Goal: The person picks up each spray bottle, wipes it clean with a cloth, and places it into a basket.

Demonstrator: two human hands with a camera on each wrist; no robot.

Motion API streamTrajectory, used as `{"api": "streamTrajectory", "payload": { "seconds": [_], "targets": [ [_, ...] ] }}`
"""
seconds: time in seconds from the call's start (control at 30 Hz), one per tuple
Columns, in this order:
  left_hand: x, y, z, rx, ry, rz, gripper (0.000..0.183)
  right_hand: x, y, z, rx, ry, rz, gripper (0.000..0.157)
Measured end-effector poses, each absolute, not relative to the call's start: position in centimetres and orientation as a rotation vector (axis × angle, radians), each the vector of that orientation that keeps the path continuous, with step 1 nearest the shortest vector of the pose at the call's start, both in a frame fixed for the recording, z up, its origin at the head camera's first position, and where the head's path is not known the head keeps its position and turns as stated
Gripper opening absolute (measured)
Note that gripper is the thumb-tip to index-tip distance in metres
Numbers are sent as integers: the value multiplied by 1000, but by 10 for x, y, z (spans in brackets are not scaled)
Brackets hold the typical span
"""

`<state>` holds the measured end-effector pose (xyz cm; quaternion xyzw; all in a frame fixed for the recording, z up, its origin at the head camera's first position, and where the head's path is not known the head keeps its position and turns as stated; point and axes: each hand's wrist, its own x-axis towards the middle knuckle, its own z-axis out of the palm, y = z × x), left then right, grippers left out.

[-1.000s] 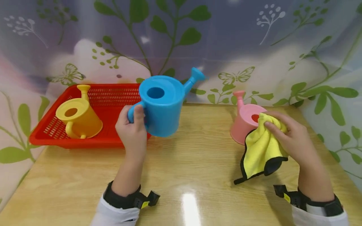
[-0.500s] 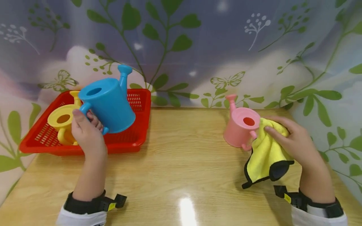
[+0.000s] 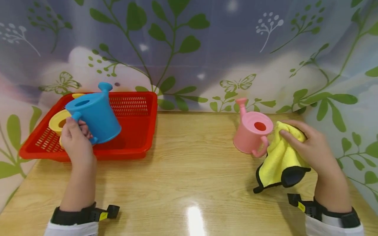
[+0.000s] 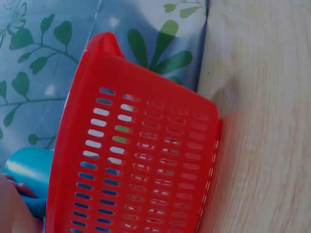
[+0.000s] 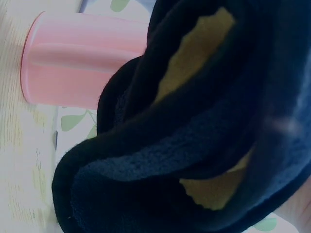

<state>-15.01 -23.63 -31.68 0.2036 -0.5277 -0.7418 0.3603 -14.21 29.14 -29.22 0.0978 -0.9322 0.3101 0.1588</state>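
My left hand [image 3: 77, 137] grips the handle of a blue watering can [image 3: 98, 118], which is tilted slightly over the left half of a red basket [image 3: 113, 154]. Behind it, partly hidden by the can and the hand, a yellow watering can [image 3: 57, 122] leans inside the basket. In the left wrist view the basket's slotted wall [image 4: 146, 145] covers most of the blue can [image 4: 31, 170]. On the right, my right hand [image 3: 310, 147] pinches a yellow cloth [image 3: 280, 160] with dark edging, hanging beside a pink watering can [image 3: 251, 134] that stands upright on the table.
A wooden table [image 3: 189, 170] carries the basket and the pink can. Behind it hangs a curtain [image 3: 189, 65] printed with leaves and butterflies, continuing along the right side. In the right wrist view, the cloth's dark underside [image 5: 146, 165] fills much of the picture.
My left hand has carried the blue watering can leftward from above the table to over the basket, then lowered it. The right hand with the cloth has drawn slightly away from the pink can.
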Motion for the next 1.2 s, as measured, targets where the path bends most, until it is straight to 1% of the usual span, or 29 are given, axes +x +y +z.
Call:
{"api": "streamTrajectory", "payload": {
  "seconds": [0.2,0.3,0.5,0.6,0.7,0.9,1.13,1.2],
  "targets": [
    [-152,-251,-314,705,-1389,-2110,36,-143,289,-291,313,-2667,860,33],
    [-152,-255,-314,721,-1469,-2132,37,-143,288,-292,323,-2669,849,32],
    [-151,-260,-311,721,-1816,-2106,43,-143,289,-293,352,-2671,831,31],
    [-152,-262,-311,722,-1969,-2072,42,-143,289,-294,350,-2696,824,32],
    [-153,-262,-312,724,-2166,-1932,42,-143,288,-293,326,-2726,819,32],
    [-154,-260,-311,671,-2590,-1568,55,-142,287,-291,325,-2753,806,33],
    [-152,-258,-307,622,-2850,-1437,56,-141,287,-290,313,-2771,821,35],
    [-150,-258,-307,593,-2945,-1332,55,-141,286,-290,316,-2774,823,36]
  ]
}}
